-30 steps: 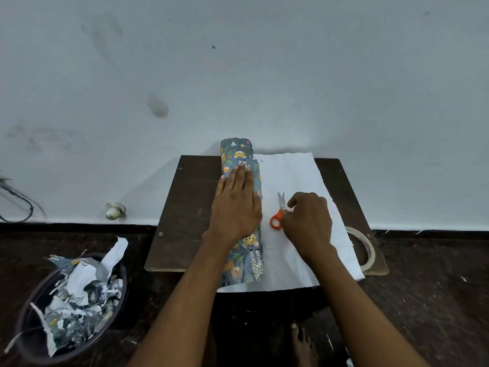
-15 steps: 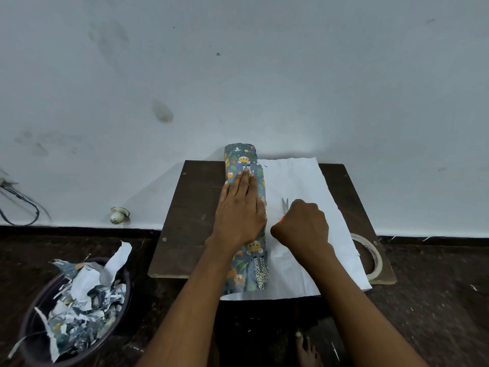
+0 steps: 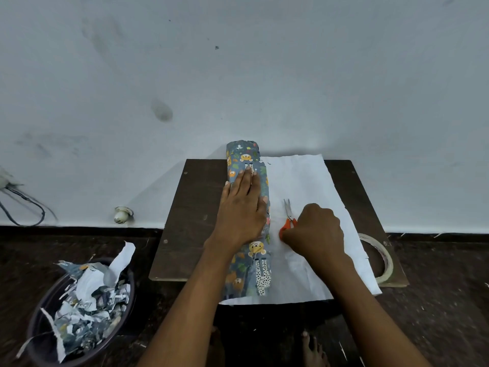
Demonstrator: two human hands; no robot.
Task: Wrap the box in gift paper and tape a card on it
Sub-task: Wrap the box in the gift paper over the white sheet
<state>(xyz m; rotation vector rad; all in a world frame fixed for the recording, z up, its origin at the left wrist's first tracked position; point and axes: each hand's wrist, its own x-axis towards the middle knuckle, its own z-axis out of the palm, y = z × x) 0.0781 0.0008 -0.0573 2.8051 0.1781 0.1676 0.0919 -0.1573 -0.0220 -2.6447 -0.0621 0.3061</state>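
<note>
Blue gift paper printed with bears (image 3: 247, 271) is folded over a long shape on the small dark table (image 3: 195, 215); its white underside (image 3: 304, 181) spreads to the right. The box itself is hidden under the paper. My left hand (image 3: 242, 210) presses flat on the wrapped part, fingers straight. My right hand (image 3: 316, 230) curls round the orange handles of the scissors (image 3: 288, 215), whose blades point away from me on the white sheet. A roll of clear tape (image 3: 383, 260) lies at the table's right front corner, partly under the paper. No card is visible.
A dark bin (image 3: 39, 327) filled with torn gift-paper scraps stands on the floor at the left. A white wall rises right behind the table, with cables (image 3: 23, 205) and a small fitting (image 3: 122, 214) low on it. My bare feet (image 3: 312, 348) are below the table.
My right hand has shifted on the scissors, first covering the handles and now showing part of them. The left hand stays pressed on the wrapped paper. The camera tilted slightly.
</note>
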